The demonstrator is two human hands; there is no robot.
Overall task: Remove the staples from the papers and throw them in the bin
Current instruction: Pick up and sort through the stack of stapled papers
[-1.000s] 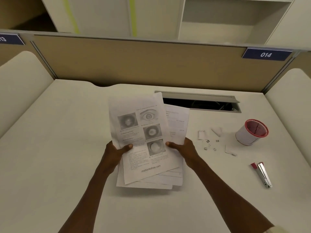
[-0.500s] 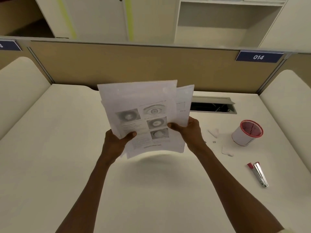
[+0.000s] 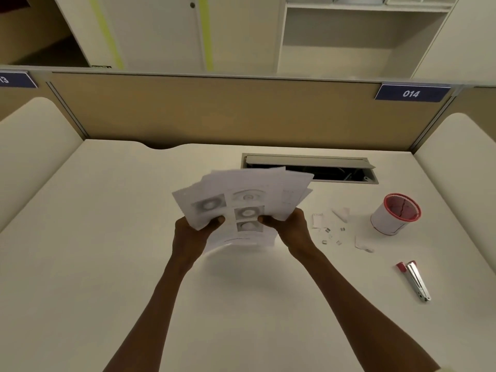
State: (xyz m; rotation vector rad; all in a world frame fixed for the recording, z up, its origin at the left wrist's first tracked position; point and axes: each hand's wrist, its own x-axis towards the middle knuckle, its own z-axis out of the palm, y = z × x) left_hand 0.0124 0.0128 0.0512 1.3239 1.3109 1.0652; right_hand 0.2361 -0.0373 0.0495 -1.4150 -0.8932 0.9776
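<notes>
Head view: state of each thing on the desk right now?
papers: fanned, held off the desk
left hand: grips the papers
right hand: grips the papers
staples: loose on the desk
bin: tilted, beside the staples
staple remover: lying untouched
cable hatch: open

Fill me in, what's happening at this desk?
A person holds a fanned stack of papers above the desk, left hand and right hand each gripping its lower edge. To the right, loose staples and torn paper bits lie on the desk, not yet in the small red-rimmed bin. The staple remover lies untouched nearer the person. It looks like the staples are out and binning them is still to come.
</notes>
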